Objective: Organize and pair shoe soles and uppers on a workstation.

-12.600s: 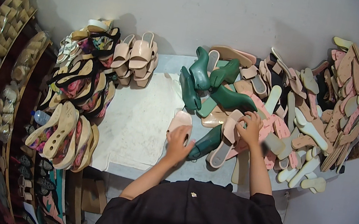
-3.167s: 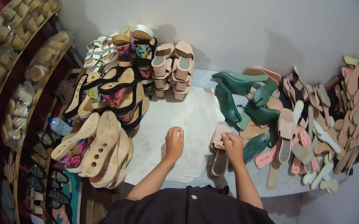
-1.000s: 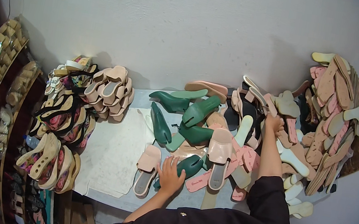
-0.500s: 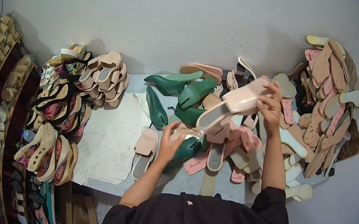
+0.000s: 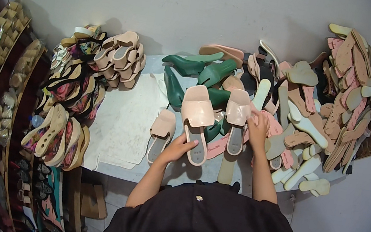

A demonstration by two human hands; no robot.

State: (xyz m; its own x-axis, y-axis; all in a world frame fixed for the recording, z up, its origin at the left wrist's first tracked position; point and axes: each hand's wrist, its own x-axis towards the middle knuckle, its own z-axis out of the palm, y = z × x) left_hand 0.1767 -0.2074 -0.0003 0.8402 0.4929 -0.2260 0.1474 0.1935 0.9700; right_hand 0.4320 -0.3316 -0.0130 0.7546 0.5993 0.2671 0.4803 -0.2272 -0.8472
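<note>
My left hand [image 5: 178, 149] is closed on the heel end of a pale pink slide sandal [image 5: 198, 109], its broad shiny strap pointing away from me and its grey insole showing. Right of it, my right hand [image 5: 257, 129] has its fingers closed at the side of a second pink slide sandal [image 5: 237, 113], by the strap. A third pink slide [image 5: 163, 126] lies on the table left of my left hand. Behind the held pair are several green shoe lasts [image 5: 217, 72], some partly hidden by the sandals.
Pink and beige insoles [image 5: 348, 65] are heaped at the right. On the left stand stacked pink slides [image 5: 124, 55] and wedge sandals [image 5: 57, 138], beside shelves with bagged heels [image 5: 2, 44]. White sheets [image 5: 119, 124] cover part of the grey table [image 5: 128, 172].
The sandal raised in my right hand is now lower and held by my left hand. My right hand has come down to a second sandal. The whole view has shifted slightly.
</note>
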